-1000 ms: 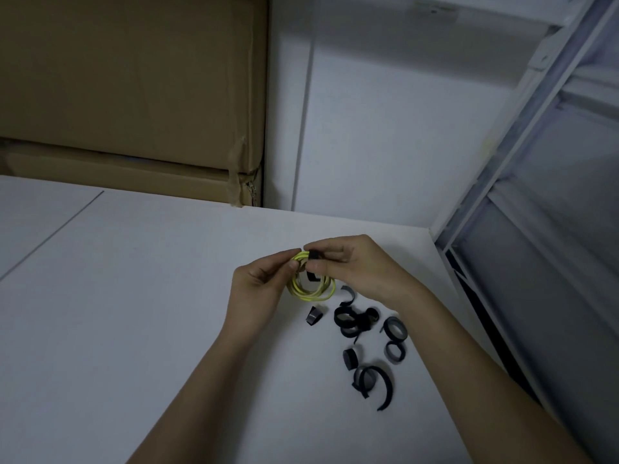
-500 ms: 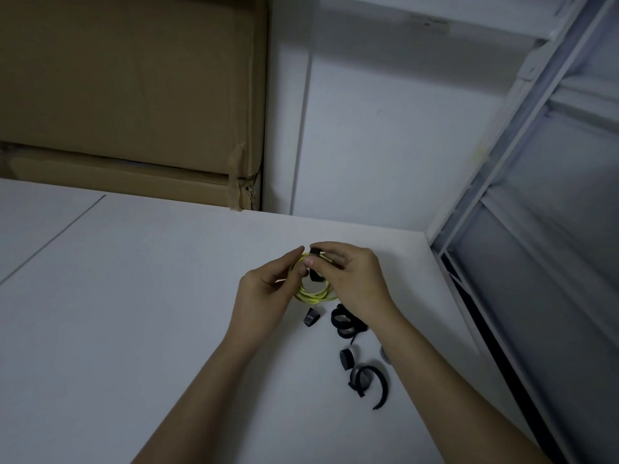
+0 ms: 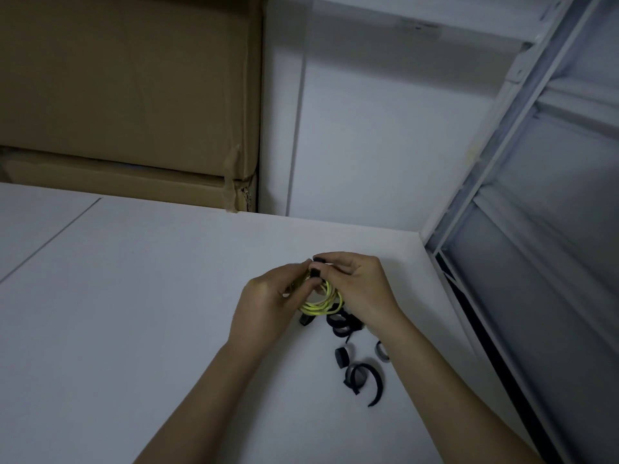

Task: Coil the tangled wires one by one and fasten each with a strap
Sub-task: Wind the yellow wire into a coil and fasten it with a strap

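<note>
Head view is showing the yellow wire coil (image 3: 322,304) hanging between both hands above the white surface (image 3: 140,296), its loop lying below the fingertips. The left hand (image 3: 268,306) is pinching the coil's far left edge; the right hand (image 3: 355,288) is pinching a black strap (image 3: 315,272) at the coil's top, nearer the fastening point. Spare straps (image 3: 360,376) are lying just near-right.
</note>
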Demonstrator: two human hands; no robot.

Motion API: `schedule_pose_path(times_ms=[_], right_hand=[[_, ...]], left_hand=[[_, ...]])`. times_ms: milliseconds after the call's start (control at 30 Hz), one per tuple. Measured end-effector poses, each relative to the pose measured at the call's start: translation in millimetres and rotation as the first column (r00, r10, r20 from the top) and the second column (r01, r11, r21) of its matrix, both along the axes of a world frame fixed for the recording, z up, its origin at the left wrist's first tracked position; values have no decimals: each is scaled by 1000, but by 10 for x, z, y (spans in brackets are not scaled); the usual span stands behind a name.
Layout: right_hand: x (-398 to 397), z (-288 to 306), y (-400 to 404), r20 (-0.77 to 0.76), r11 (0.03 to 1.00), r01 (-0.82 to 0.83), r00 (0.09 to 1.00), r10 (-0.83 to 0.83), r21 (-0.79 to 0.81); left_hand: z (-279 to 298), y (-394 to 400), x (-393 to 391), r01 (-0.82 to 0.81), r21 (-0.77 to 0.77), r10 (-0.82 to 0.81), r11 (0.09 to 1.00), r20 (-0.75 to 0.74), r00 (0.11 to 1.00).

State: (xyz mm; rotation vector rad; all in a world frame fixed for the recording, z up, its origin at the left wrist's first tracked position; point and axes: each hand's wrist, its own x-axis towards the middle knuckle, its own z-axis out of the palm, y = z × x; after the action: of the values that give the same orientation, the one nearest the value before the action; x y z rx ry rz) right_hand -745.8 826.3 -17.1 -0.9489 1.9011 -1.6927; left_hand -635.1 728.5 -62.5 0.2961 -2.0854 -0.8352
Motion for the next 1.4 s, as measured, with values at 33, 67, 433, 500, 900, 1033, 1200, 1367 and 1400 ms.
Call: schedule_pose_path(times_ms=[33, 67, 433, 500, 900, 1033, 1200, 1367, 1400], right_hand=[[16, -3, 7, 8, 1000, -6, 1000, 6, -11], [29, -10, 14, 6, 1000, -14, 1000, 14, -22], [359, -76, -19, 101, 972, 127, 989, -108, -196], [381, -72, -10, 90, 967, 138, 989, -121, -214], [353, -134, 33, 18, 941, 232, 972, -235, -247], [351, -127, 62, 20, 951, 206, 978, -207, -230], [216, -30, 128, -13, 972, 228, 973, -229, -49], [12, 166, 178, 394, 996, 24, 918, -57, 88], [-20, 187, 178, 400, 995, 11, 915, -51, 100]], left_hand=[[-18, -3, -2, -28, -32, 28, 999, -10, 1000], [-23, -1, 4, -53, -31, 53, 998, -24, 998], [147, 118, 17, 34, 432, 41, 901, -161, 986], [189, 126, 25, 70, 515, 28, 855, -179, 983], [112, 110, 0, 107, 270, -76, 957, -123, 990], [126, 110, 0, 94, 286, -64, 954, -113, 992], [152, 116, 28, 92, 254, -59, 963, -132, 989], [170, 106, 44, 155, 292, -110, 944, -162, 981], [166, 114, 48, 177, 291, -134, 940, -162, 978]])
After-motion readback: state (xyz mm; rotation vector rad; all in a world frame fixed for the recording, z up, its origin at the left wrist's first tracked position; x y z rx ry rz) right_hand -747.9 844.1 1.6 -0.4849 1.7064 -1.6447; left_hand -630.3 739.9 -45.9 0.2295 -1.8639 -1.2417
